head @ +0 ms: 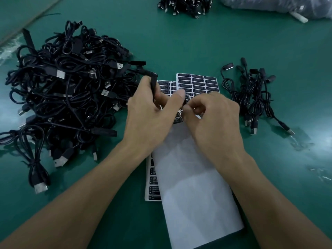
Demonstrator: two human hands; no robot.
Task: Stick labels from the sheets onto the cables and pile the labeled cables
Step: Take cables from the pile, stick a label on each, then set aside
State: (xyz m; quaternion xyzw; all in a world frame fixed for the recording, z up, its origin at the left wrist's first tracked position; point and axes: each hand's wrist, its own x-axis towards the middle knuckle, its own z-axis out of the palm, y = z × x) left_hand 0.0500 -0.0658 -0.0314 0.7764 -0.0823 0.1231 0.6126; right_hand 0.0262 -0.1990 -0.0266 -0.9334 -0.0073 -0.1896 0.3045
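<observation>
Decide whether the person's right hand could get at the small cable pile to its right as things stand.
Probably yes: the small cable pile lies close beside the right hand, with only bare green table between. The hand is pinching a label, though.

left hand (143,112): centre, grips held cable (153,81) below its connector
right hand (213,115): just toward 3 o'clock of the left, pinches a label (187,97)
label sheets (197,83): centre, under both hands
blank sheet (194,194): 6 o'clock, overlapping a printed sheet
large cable pile (62,83): 9 o'clock
small cable pile (251,94): 3 o'clock
far cable pile (185,5): 12 o'clock, at the edge
</observation>
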